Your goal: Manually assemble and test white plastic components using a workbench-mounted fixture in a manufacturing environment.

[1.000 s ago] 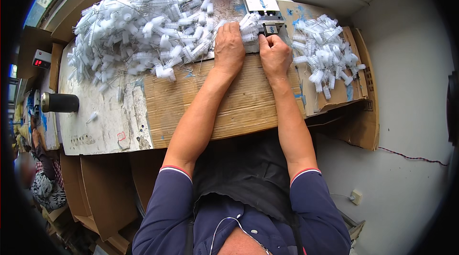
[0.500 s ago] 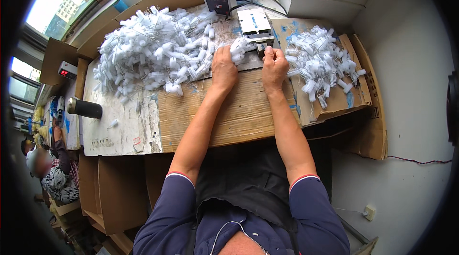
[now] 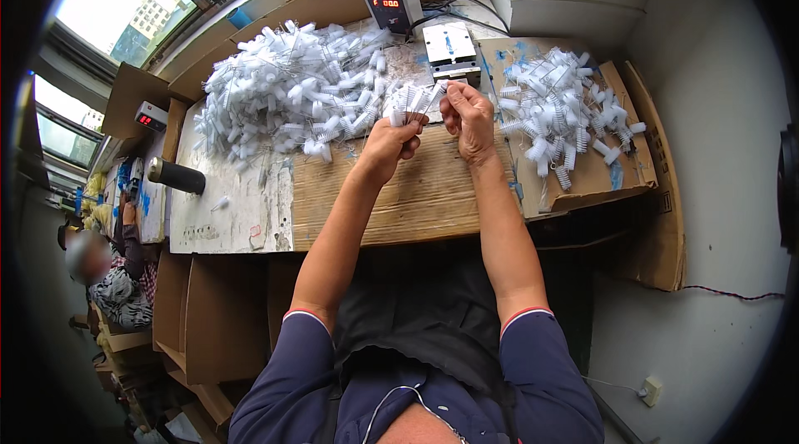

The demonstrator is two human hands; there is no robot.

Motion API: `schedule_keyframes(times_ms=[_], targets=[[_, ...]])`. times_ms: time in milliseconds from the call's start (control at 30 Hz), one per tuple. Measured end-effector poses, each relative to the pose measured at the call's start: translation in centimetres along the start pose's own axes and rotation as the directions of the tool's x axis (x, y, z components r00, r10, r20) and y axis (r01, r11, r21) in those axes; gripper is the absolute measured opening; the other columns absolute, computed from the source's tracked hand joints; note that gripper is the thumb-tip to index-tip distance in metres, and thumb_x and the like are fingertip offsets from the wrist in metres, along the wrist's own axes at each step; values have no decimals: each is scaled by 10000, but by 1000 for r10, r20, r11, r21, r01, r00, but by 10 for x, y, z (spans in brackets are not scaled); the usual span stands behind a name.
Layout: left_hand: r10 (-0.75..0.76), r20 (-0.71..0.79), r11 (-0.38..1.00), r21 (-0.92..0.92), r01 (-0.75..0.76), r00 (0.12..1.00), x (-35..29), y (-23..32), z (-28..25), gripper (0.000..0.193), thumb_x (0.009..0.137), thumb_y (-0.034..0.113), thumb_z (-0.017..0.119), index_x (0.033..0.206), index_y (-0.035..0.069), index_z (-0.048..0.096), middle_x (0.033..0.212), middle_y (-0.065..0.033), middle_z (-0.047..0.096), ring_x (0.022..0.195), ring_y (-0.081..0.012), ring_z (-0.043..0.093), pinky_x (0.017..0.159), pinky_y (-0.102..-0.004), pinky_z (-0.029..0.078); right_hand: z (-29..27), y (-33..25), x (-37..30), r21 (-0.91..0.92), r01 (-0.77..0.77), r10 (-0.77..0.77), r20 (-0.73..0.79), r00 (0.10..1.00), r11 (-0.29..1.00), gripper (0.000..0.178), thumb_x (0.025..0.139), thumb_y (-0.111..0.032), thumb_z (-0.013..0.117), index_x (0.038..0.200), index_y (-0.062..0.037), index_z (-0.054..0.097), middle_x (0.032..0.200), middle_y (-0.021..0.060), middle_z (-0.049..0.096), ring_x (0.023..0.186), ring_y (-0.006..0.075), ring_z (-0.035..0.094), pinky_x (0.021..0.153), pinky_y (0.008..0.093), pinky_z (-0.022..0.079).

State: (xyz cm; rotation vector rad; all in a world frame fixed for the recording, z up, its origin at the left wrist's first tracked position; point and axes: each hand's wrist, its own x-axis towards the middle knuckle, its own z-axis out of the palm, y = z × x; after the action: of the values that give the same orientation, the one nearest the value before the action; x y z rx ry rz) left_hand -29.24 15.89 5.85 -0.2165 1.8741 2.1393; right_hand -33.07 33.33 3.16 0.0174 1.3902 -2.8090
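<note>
Head view: left hand (image 3: 389, 144) is closed around a bunch of small white parts (image 3: 414, 99), and the right hand (image 3: 468, 114) pinches one off the bunch, right in front of the small metal fixture (image 3: 450, 49). That loose fistful could easily spill back into the big pile (image 3: 287, 99). Bare bench (image 3: 399, 203) is only near the body; the sorted pile (image 3: 566, 107) sits close to the right edge.

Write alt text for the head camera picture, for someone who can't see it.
A seated person's left hand grips a bunch of small white wire-leaded parts while the right hand pinches one near a small metal fixture. Large piles of the same parts cover the cardboard-topped bench.
</note>
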Motion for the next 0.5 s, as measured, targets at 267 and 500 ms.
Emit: schedule_keyframes(times_ms=[267, 500], targets=[[-78, 60, 993, -86, 83, 995, -20, -7, -4, 159, 1012, 107, 622, 1124, 25, 699, 850, 23, 602, 650, -77, 515, 513, -232, 362, -4, 4, -1, -116, -22, 36, 120, 992, 993, 181, 946, -143, 769, 1055, -2, 739, 705, -22, 626, 509, 29, 478, 434, 198, 336], [-111, 314, 887, -396, 236, 943, -23, -18, -25, 174, 1056, 92, 560, 1211, 33, 613, 900, 5, 573, 648, -56, 454, 482, -186, 341, 8, -11, -10, -41, -40, 51, 344, 938, 998, 139, 936, -94, 752, 1039, -3, 730, 713, -9, 631, 531, 41, 506, 467, 197, 372]])
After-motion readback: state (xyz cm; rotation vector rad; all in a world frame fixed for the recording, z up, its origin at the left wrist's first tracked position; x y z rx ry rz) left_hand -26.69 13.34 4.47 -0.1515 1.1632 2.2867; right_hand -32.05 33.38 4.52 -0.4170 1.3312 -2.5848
